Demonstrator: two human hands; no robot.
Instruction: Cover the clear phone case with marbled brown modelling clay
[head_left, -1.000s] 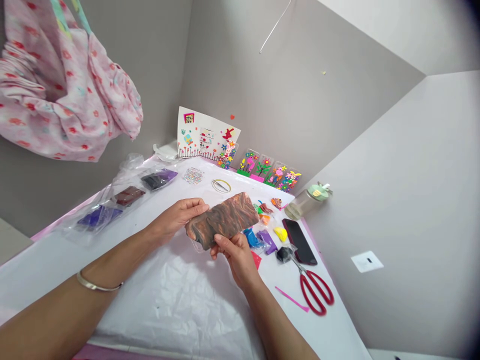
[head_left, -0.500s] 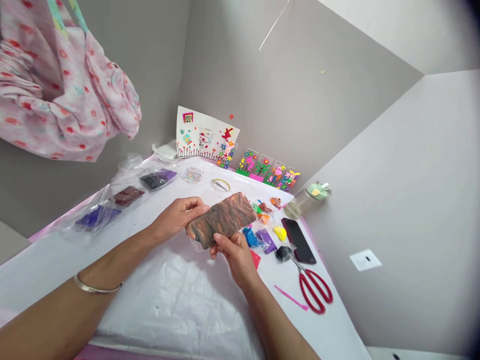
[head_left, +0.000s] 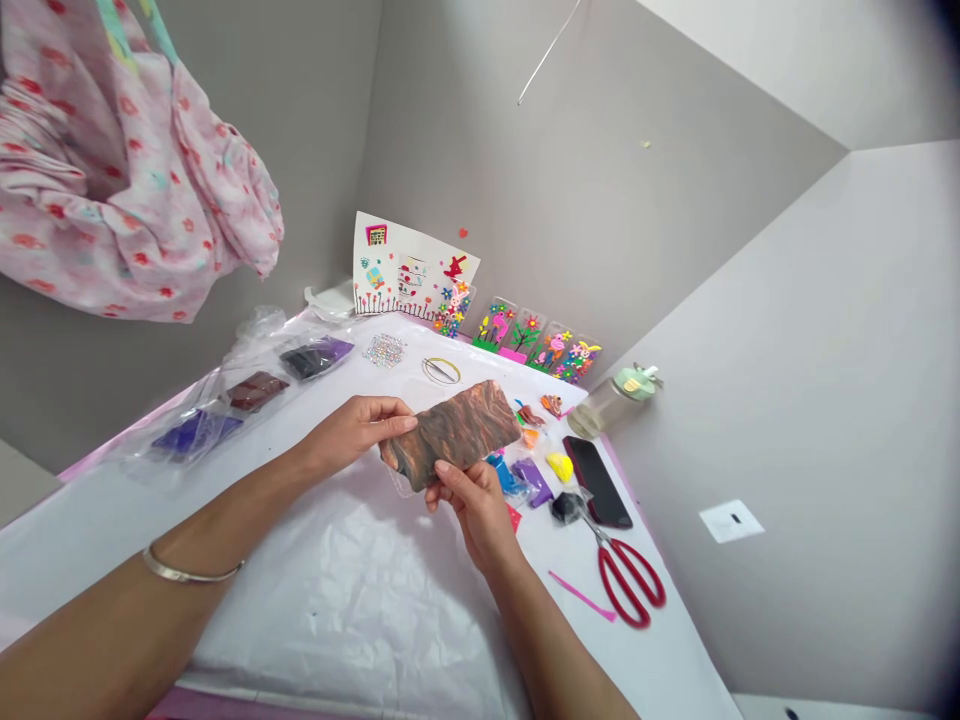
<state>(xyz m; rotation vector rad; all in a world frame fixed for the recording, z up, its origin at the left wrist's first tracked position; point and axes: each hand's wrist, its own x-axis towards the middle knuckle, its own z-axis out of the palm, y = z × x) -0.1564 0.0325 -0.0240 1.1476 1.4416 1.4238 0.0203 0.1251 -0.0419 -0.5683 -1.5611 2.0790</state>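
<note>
A flat rectangular slab (head_left: 461,432) with dark brown and orange marbled swirls is held above the white-covered table (head_left: 337,610). A clear edge shows beneath its lower left corner. My left hand (head_left: 364,430) pinches the slab's left end, thumb on top. My right hand (head_left: 472,500) grips its lower edge, with the thumb lying on the surface and the fingers underneath. Just right of the slab lie blue clay (head_left: 505,474), purple clay (head_left: 532,482), yellow clay (head_left: 559,466) and a black lump in clear wrap (head_left: 568,507).
Red-handled scissors (head_left: 631,583), a pink stick (head_left: 582,596), a phone (head_left: 598,482) and a jar (head_left: 607,402) are on the right. Clay packets (head_left: 256,391) lie left. Decorated cases (head_left: 526,333) stand at the back; patterned cloth (head_left: 142,190) hangs upper left.
Both hands have shifted the slab slightly to the right and tilted it a little. Its right end now covers more of the clay pieces behind.
</note>
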